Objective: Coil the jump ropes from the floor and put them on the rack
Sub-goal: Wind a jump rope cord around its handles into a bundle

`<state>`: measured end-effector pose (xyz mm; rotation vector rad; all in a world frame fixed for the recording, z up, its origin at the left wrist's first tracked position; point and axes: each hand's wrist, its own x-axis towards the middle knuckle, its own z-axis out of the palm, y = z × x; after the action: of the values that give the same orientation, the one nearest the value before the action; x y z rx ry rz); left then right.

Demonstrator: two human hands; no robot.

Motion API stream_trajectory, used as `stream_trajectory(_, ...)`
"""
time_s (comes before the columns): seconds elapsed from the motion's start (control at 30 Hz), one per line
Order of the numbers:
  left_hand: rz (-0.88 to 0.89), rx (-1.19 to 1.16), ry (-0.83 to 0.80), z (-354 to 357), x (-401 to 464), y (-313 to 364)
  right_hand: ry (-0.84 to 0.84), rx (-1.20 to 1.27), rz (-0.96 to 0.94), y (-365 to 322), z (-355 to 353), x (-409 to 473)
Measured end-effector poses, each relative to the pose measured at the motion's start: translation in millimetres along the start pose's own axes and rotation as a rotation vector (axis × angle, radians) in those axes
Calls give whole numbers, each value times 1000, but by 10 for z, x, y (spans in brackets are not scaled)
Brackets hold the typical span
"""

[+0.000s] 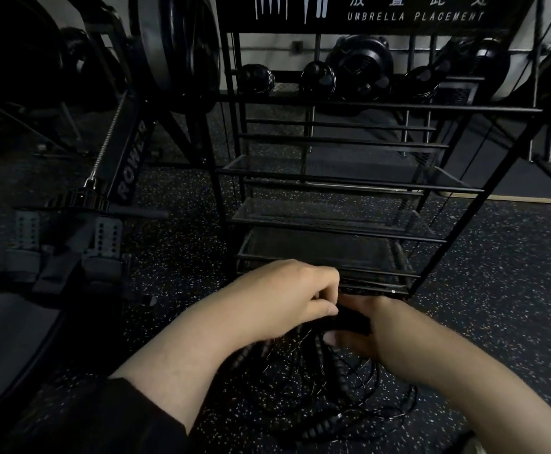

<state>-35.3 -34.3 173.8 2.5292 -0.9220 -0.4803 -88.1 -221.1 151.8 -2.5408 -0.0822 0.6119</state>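
Both hands, left hand (287, 299) and right hand (375, 332), pinch the tangled thin black jump ropes (339, 388); gather even loops (handles together) before lifting to the black wire rack (333, 221).

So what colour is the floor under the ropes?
The floor is black with tiny white speckles, seen in the head view, the only one.

A rowing machine (126, 158) stands beside dumbbells (318, 78) on speckled flooring (496, 290).
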Motion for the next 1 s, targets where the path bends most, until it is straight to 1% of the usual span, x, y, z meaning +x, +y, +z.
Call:
stream_trajectory(0.13, 16, -200, -40, -64, -51, -68, -27, 68, -98, -3, -6, -51)
stream_trajectory(0.27, 37, -321, -47, -73, -56, -77, 2, 84, -92, -62, -33, -117)
stream_trajectory(0.33, 51, -393, -56, -92, -70, -92, -11, 121, -112, -67, -41, -135)
stream_trajectory(0.47, 70, -517, -68, -130, -95, -139, -87, 320, -233, -81, -97, -178)
stream_trajectory(0.53, 77, -591, -43, -143, -101, -157, -84, 452, -314, -81, -130, -210)
stream_trajectory(0.6, 70, -687, 21, -134, -81, -151, -16, 586, -375, -89, -165, -248)
stream_trajectory(0.67, 10, -892, 91, -97, -52, -123, 95, 664, -418, -51, -199, -249)
stream_trajectory(0.73, -71, -1124, 119, -47, -50, -53, 191, 728, -413, -17, -229, -247)
stream_trajectory(0.77, -94, -1163, 136, 1, -53, -26, 229, 759, -392, -16, -241, -245)
stream_trajectory(0.83, -150, -1140, 165, 104, -46, 36, 313, 811, -328, -15, -261, -242)
stream_trajectory(0.93, -273, -1150, 149, 180, 14, 81, 420, 876, -203, 2, -282, -221)
stream_trajectory(1.0, -311, -1094, 139, 190, 39, 109, 468, 882, -143, -12, -292, -212)
